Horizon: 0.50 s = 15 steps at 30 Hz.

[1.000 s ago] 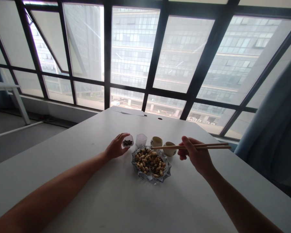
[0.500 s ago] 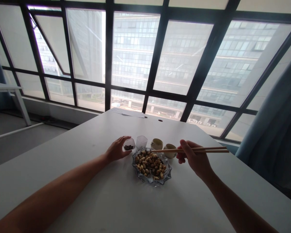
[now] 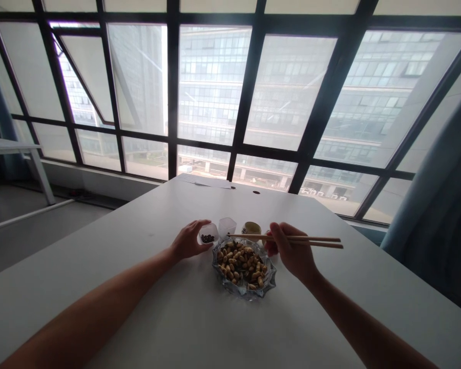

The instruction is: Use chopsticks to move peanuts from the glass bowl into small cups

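Observation:
My left hand (image 3: 191,239) curls its thumb and fingers around a small clear cup (image 3: 208,227) holding several dark beans (image 3: 207,238). My right hand (image 3: 292,249) grips a pair of wooden chopsticks (image 3: 311,240), their tips pointing left over the far rim of a scalloped glass bowl (image 3: 269,287). A tiny dark bit shows at the tips; whether it is pinched there I cannot make out. Peanuts in shells (image 3: 240,259), with some darker pieces among them, fill the bowl. Just behind the tips stands a second translucent cup (image 3: 227,226).
A yellowish cup with dark marks (image 3: 251,227) stands behind the bowl; another beside it is mostly hidden by my right hand. Papers (image 3: 200,180) and two round holes lie at the far end of the white table (image 3: 157,302). A blue curtain (image 3: 434,205) hangs at right.
My right hand has carried the chopsticks left, so the tips moved from the bowl's far edge toward the translucent cups. My left hand keeps hold of its cup. The view has shifted slightly.

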Each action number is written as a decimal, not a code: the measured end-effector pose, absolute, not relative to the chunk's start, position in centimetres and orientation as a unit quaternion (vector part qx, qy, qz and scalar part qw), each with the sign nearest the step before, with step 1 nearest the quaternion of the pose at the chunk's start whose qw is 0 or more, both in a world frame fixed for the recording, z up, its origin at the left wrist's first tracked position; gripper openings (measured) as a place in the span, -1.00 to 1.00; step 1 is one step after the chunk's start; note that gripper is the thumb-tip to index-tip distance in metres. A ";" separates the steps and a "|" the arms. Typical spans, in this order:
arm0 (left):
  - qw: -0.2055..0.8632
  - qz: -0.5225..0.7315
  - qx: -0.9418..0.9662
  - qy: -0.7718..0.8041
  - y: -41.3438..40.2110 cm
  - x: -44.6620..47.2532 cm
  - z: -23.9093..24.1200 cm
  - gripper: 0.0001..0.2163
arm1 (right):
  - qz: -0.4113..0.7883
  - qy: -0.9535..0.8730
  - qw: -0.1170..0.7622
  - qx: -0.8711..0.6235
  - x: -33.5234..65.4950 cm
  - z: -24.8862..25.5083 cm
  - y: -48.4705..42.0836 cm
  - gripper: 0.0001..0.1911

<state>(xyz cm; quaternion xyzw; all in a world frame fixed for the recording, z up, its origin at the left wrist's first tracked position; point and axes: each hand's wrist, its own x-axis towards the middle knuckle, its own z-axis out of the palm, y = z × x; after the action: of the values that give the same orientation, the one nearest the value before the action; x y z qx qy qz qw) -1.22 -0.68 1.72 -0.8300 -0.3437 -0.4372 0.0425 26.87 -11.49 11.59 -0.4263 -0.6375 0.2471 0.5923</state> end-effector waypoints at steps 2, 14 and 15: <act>0.039 -0.438 -0.828 -0.347 -0.6 -1.3 1.7 -0.45 | 0.253 -0.655 0.579 -0.414 25.8 11.3 -10.3 -0.49; 0.026 -0.433 -0.834 -0.341 -0.7 -1.4 1.9 -0.47 | 0.221 -0.727 0.492 -0.425 22.6 10.6 -7.1 -0.49; 0.026 -0.431 -0.834 -0.342 -0.6 -1.4 1.8 -0.47 | 0.224 -0.721 0.498 -0.427 22.8 10.7 -7.2 -0.50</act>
<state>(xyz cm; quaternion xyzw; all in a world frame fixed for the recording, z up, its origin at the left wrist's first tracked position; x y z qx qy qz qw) -1.39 -0.62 1.82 -0.8342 -0.3423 -0.4315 0.0257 22.81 -7.23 10.68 -0.4268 -0.7207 0.2240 0.4982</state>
